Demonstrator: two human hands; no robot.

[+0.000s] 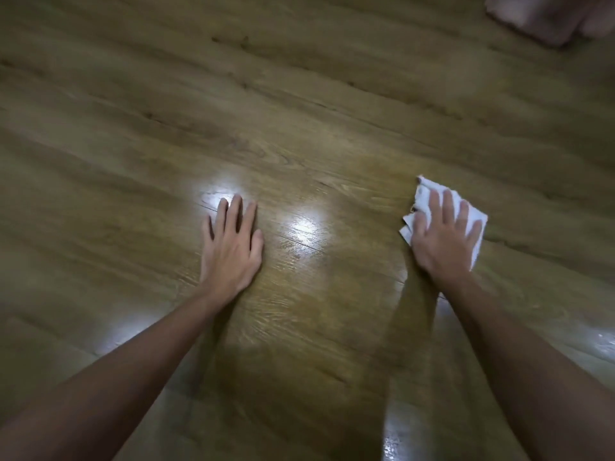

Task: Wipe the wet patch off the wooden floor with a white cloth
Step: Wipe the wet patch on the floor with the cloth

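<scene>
1. Head view, looking down at a brown wood-grain plank floor (299, 94) with two bare forearms reaching in from the near edge.
2. Left hand (231, 251) flat on the floor left of centre, fingers straight and slightly spread, holding nothing.
3. Right hand (442, 237) at right, palm down on a crumpled white cloth (424, 194), fingers spread and fairly straight, pressing the cloth against the floor.
4. Cloth edges showing beyond the fingertips on the far side and past both sides of the right hand.
5. Glossy, wet-looking sheen (392, 437) on the boards near the bottom edge, just left of the right forearm, with another shiny streak at the near right edge.
6. Two bright white light reflections on the floor: one at the left hand's fingertips, one between the two hands.
7. Blurred pinkish shape (549, 18) in the far right corner, too unclear to identify.
</scene>
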